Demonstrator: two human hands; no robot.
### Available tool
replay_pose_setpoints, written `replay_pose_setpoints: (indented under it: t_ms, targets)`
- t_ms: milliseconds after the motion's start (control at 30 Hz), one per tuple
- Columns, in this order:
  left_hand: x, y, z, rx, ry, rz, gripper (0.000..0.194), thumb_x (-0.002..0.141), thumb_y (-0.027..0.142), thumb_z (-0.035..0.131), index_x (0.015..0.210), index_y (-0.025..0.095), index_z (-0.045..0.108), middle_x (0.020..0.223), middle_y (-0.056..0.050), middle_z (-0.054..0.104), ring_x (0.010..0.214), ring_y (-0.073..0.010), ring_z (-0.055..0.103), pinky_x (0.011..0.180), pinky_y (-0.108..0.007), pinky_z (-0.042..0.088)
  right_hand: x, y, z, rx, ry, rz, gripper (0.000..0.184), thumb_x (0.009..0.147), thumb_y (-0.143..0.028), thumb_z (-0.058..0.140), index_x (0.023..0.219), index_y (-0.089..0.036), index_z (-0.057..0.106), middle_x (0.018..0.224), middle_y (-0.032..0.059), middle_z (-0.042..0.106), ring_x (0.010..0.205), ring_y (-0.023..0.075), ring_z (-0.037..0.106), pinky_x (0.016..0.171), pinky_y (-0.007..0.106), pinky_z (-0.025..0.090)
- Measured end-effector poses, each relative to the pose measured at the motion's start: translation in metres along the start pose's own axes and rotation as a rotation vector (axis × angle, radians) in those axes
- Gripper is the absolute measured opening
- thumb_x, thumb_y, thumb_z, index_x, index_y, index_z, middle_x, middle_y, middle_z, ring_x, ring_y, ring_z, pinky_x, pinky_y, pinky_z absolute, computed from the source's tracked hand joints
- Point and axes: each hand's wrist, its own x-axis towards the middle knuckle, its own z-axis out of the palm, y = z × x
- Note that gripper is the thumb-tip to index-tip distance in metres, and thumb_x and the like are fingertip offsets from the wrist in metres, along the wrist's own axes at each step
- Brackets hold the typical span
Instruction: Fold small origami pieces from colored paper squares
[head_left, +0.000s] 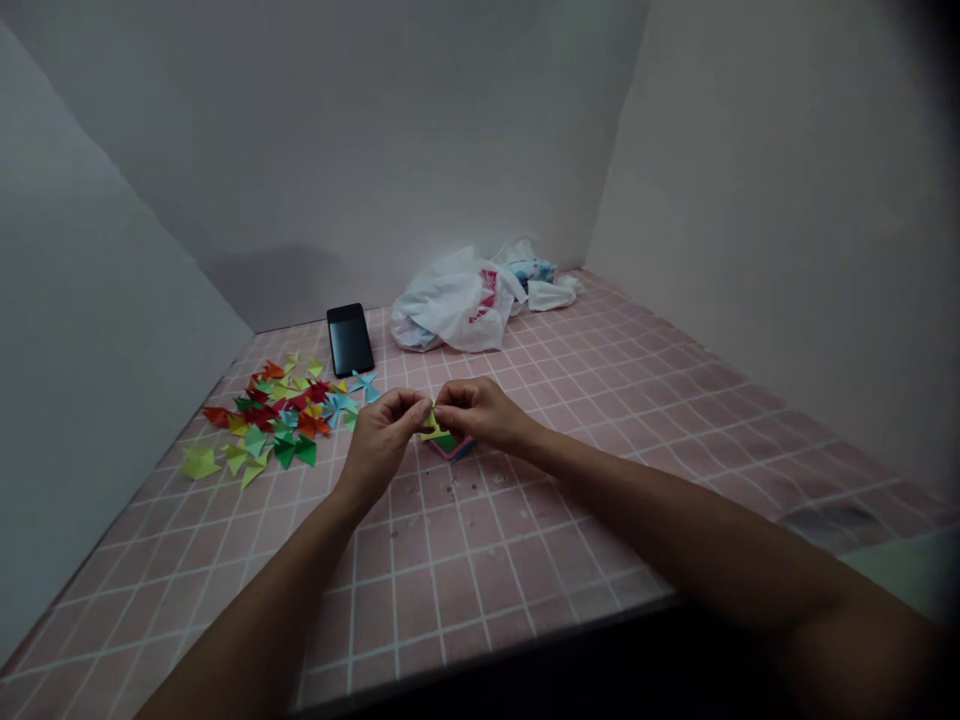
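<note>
Between my two hands is a small piece of yellow folded paper [431,424], mostly hidden by the fingers. My left hand [386,430] pinches its left side, thumb and forefinger together. From the right, my right hand [480,410] pinches the same paper, the fingertips of both hands nearly meeting. Just beneath the hands lies a stack of coloured paper squares [452,447], with green, pink and blue edges showing. To the left of my left hand spreads a pile of small folded paper figures [281,410] in red, orange, yellow, green and light blue.
A dark smartphone [350,340] lies behind the paper figures. White plastic bags [457,300] sit against the back wall, beside a blue patterned packet [534,270]. Grey walls enclose the pink checked tabletop [435,590] at left, back and right; its front edge is near me.
</note>
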Motion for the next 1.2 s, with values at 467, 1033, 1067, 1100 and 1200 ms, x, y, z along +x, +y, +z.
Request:
replay_pose_setpoints:
  t_ms: [467, 1033, 1067, 1100, 1200]
  targets:
    - [-0.001, -0.002, 0.001, -0.083, 0.034, -0.01, 0.023, 0.075, 0.035, 0.078, 0.076, 0.015, 0.067, 0.071, 0.001, 0.065, 0.065, -0.0113, 0.061, 0.067, -0.025, 0.052, -0.003, 0.004, 0.006, 0.283, -0.141, 0.088, 0.03, 0.084, -0.041, 0.067, 0.07, -0.017, 0.056, 0.052, -0.004, 0.058, 0.045, 0.0081, 0.052, 0.044, 0.019, 0.037]
    - [-0.002, -0.001, 0.001, 0.01, 0.037, 0.063, 0.022, 0.079, 0.034, 0.074, 0.073, 0.016, 0.065, 0.065, 0.002, 0.062, 0.057, -0.0111, 0.059, 0.058, -0.024, 0.05, -0.004, -0.006, 0.008, 0.191, 0.062, -0.068, 0.027, 0.081, -0.038, 0.067, 0.069, -0.018, 0.053, 0.06, -0.0044, 0.052, 0.053, 0.0079, 0.046, 0.052, 0.022, 0.036]
    - [-0.003, 0.0, 0.001, 0.03, 0.033, 0.074, 0.021, 0.08, 0.034, 0.072, 0.073, 0.016, 0.064, 0.065, 0.001, 0.062, 0.057, -0.0113, 0.059, 0.058, -0.024, 0.05, -0.004, -0.006, 0.008, 0.191, 0.05, -0.07, 0.027, 0.081, -0.038, 0.066, 0.069, -0.018, 0.052, 0.06, -0.0044, 0.052, 0.053, 0.008, 0.046, 0.052, 0.022, 0.037]
    - [-0.003, 0.001, 0.0, 0.055, 0.026, 0.085, 0.021, 0.081, 0.034, 0.071, 0.072, 0.016, 0.064, 0.065, 0.001, 0.063, 0.057, -0.0117, 0.059, 0.058, -0.025, 0.05, -0.004, -0.007, 0.007, 0.191, 0.039, -0.072, 0.027, 0.082, -0.037, 0.066, 0.069, -0.018, 0.052, 0.06, -0.0044, 0.052, 0.053, 0.0081, 0.046, 0.052, 0.022, 0.037]
    - [-0.002, 0.003, -0.001, 0.157, -0.01, 0.113, 0.021, 0.083, 0.034, 0.069, 0.072, 0.017, 0.064, 0.064, 0.001, 0.062, 0.057, -0.0128, 0.058, 0.058, -0.025, 0.049, -0.004, -0.005, 0.006, 0.203, 0.007, -0.065, 0.026, 0.081, -0.038, 0.067, 0.075, -0.018, 0.052, 0.062, -0.0047, 0.053, 0.054, 0.0087, 0.049, 0.051, 0.022, 0.038]
